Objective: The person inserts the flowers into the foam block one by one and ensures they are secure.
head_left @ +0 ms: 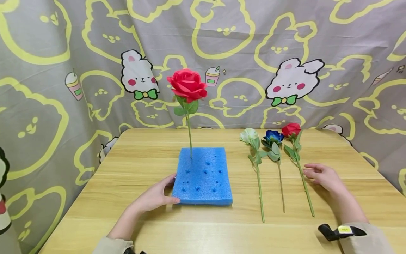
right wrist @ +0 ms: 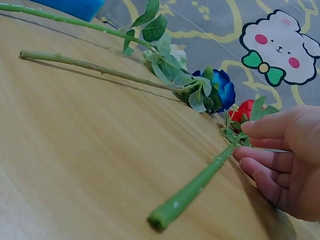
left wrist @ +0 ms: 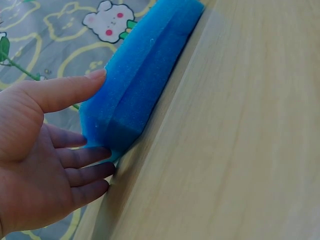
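A blue foam block (head_left: 203,176) with several holes in its top lies on the table. One artificial red rose (head_left: 188,84) stands upright in it, near the back left. My left hand (head_left: 155,195) is at the block's left side, thumb touching the front corner, fingers nearly straight in the left wrist view. On the right lie a white rose (head_left: 248,135), a blue rose (head_left: 273,137) and a second red rose (head_left: 291,130), blooms toward the back. Beside that red rose's stem (right wrist: 195,187) is my right hand (head_left: 323,178), fingers loosely bent with nothing gripped.
The wooden table (head_left: 133,165) carries everything. A grey curtain (head_left: 228,42) with yellow outlines and white cartoon figures hangs behind it and along both sides. A black strap device (head_left: 342,232) sits at the right sleeve.
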Available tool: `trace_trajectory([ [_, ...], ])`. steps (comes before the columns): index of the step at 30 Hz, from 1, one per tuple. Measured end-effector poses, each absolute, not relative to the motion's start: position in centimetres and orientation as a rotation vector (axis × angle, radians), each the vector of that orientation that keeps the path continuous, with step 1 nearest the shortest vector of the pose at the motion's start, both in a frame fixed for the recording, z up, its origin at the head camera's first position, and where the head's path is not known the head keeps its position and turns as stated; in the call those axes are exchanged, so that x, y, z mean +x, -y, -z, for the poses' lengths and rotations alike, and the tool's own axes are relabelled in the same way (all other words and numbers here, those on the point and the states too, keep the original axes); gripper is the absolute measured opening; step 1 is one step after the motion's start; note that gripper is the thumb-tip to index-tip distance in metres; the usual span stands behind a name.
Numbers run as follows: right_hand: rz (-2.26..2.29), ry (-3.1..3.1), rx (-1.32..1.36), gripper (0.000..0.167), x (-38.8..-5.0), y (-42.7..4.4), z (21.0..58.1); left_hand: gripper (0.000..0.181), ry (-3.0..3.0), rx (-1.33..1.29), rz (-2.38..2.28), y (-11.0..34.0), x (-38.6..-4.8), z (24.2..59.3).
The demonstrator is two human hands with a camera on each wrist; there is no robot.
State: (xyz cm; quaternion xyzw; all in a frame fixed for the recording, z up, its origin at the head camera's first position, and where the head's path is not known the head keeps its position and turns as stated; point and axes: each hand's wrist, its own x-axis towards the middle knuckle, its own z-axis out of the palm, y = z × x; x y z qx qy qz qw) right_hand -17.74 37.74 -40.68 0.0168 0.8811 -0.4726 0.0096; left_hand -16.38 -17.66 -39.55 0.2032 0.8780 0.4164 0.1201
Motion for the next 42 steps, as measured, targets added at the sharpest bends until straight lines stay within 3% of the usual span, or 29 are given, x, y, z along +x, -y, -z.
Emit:
trace_trajectory([
  [15,1.097,-2.924,0.08,0.053,-18.3,-36.1,40.2,0.093,-2.55,0.583,-1.224,17.6,-16.5,39.6],
  [28,1.316,-2.668,0.234,0.047,-18.3,-35.6,40.0,0.094,-2.548,0.568,-1.218,17.6,-16.4,39.4],
  [42,1.539,-2.493,0.206,0.031,-18.0,-36.2,39.7,0.094,-2.558,0.56,-1.206,17.5,-16.3,39.3],
])
